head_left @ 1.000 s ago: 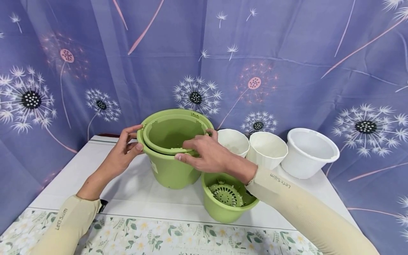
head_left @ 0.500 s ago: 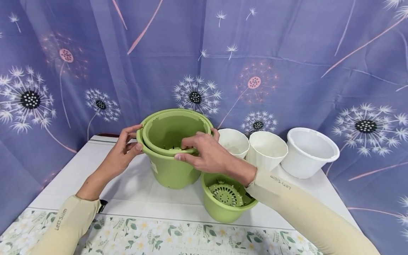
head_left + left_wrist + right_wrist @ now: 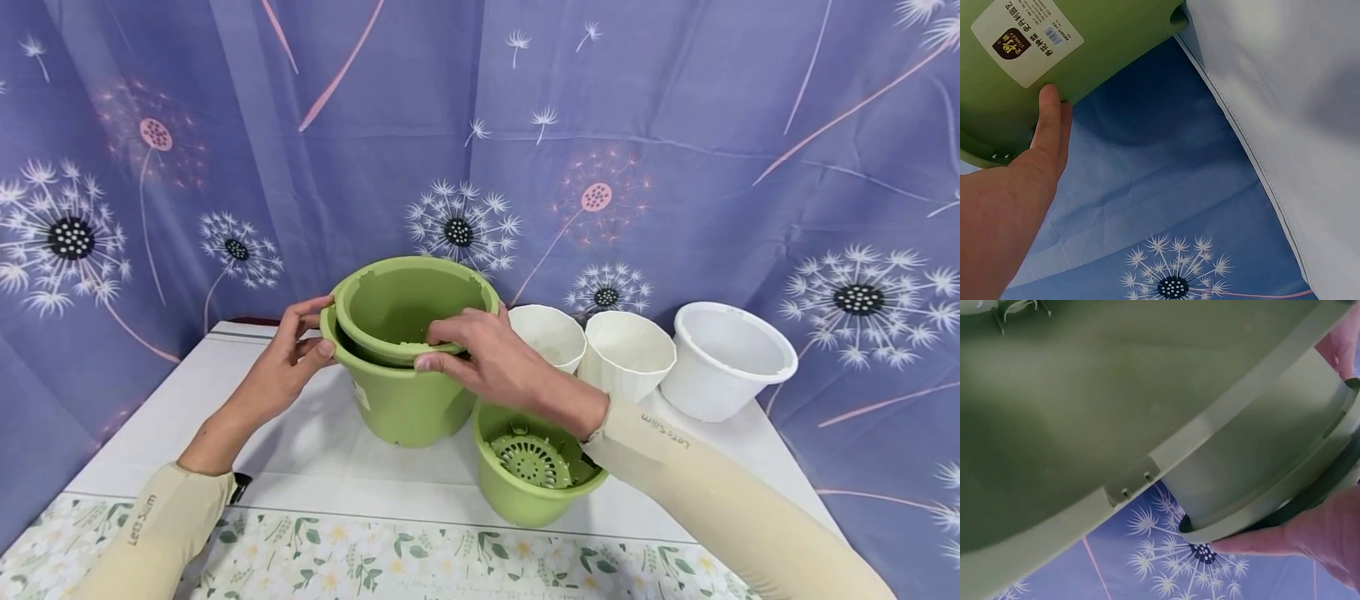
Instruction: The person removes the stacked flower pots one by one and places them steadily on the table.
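A large green flowerpot (image 3: pixel 408 408) stands on the table with a smaller green flowerpot (image 3: pixel 397 304) sitting partly inside it, its rim above the larger one's. My left hand (image 3: pixel 296 348) holds the large pot's left rim, thumb at the near side. A white label (image 3: pixel 1027 39) shows on that pot in the left wrist view. With thumb outside and fingers inside, my right hand (image 3: pixel 487 354) grips the inner pot's near right rim. Below my right forearm stands another green flowerpot (image 3: pixel 528 504) with a slotted disc (image 3: pixel 531 460) in it.
Two white faceted pots (image 3: pixel 628 354) and a round white pot (image 3: pixel 723 367) stand along the right back. A purple dandelion curtain (image 3: pixel 675 100) hangs behind the table (image 3: pixel 300 454). Floral cloth (image 3: pixel 337 554) covers the table's front.
My right hand has raised the inner pot slightly, so its rim stands higher above the large pot. My left hand stays at the large pot's rim.
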A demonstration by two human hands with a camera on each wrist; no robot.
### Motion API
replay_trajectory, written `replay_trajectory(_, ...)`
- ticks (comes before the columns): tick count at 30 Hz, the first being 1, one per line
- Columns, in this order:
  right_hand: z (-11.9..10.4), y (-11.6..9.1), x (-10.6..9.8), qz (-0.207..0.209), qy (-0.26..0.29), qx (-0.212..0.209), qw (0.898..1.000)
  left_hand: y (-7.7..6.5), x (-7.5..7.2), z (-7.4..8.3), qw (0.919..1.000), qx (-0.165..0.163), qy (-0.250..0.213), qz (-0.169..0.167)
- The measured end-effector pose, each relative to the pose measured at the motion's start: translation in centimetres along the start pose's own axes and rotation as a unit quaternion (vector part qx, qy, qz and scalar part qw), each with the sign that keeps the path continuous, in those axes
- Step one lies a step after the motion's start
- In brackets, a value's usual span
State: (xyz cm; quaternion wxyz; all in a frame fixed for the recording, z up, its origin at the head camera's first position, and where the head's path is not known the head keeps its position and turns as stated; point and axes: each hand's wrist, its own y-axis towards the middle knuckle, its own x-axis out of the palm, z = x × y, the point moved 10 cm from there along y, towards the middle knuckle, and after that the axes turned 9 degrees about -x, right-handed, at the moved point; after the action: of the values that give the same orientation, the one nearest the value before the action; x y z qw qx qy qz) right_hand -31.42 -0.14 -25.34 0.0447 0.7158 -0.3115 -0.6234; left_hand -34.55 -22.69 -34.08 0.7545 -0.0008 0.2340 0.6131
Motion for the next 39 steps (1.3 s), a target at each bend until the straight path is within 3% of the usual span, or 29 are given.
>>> replay_trajectory(8, -0.7, 0.3, -1.3, 0.033, -0.004, -0.048, 0.998, 0.0, -0.1, 0.2, 1.0, 0.004, -0.001, 0.002)
replay_trajectory(25, 0.4, 0.4, -2.2, 0.052, -0.018, 0.011, 0.998, 0.0, -0.1, 0.0, 1.0, -0.002, 0.002, 0.002)
replay_trajectory(39, -0.3, 0.3, -3.3, 0.082, -0.028, -0.012, 0.996, -0.1, -0.1, 0.3, 0.9999, -0.002, -0.008, 0.006)
